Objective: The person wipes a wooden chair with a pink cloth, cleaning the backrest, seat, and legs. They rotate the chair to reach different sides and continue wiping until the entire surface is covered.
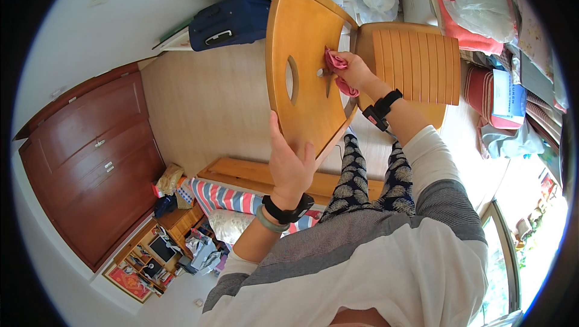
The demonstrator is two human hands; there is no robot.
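Note:
A wooden chair (307, 24) stands before me, its broad backrest facing up, with an oval cut-out near the top edge and a smaller cut-out lower down. My right hand (355, 71) grips a pink cloth (335, 61) and presses it on the backrest beside the small cut-out; part of the cloth hangs below the fingers. My left hand (291, 159) is on the backrest's near corner, thumb and fingers around its edge. A slatted, tan mat (416, 67) covers part of the chair's seat. Both wrists wear black bands.
A dark blue suitcase (230, 21) stands beyond the chair at the left. Folded textiles and a blue-and-white box (509, 94) are stacked at the right. A wooden bed edge (258, 175) and striped bedding (226, 196) lie at the lower left, near my legs.

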